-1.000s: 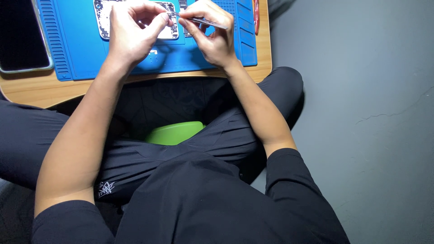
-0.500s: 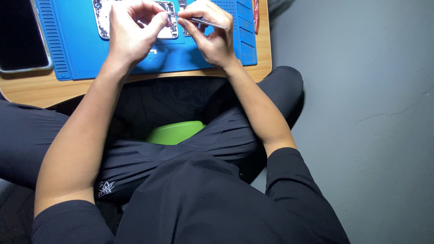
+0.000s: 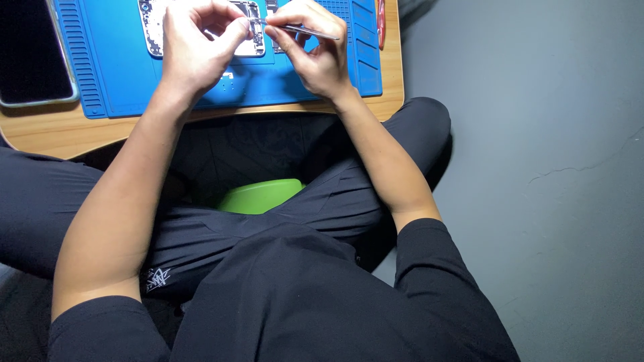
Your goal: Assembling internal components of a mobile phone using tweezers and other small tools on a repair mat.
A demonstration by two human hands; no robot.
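Phone innards [image 3: 249, 41] lay open on the blue mat [image 3: 201, 80], up on the wooden table [image 3: 201, 121]. At far left a dark screen [image 3: 30, 53] sat near the table's edge, where a nudge could have tipped it off. Left hand [image 3: 198, 47] was pinched shut at the board, though what its grip held I couldn't tell. Right hand [image 3: 315, 50] gripped thin tweezers [image 3: 302, 30], tip just at those fingers; one slip might have scratched the board or flicked a tiny part away.

Right hand [image 3: 315, 50] has shifted slightly left, bringing the tweezers [image 3: 302, 30] tip closer to the left hand [image 3: 198, 47] fingers [image 3: 238, 30]; left hand position barely altered
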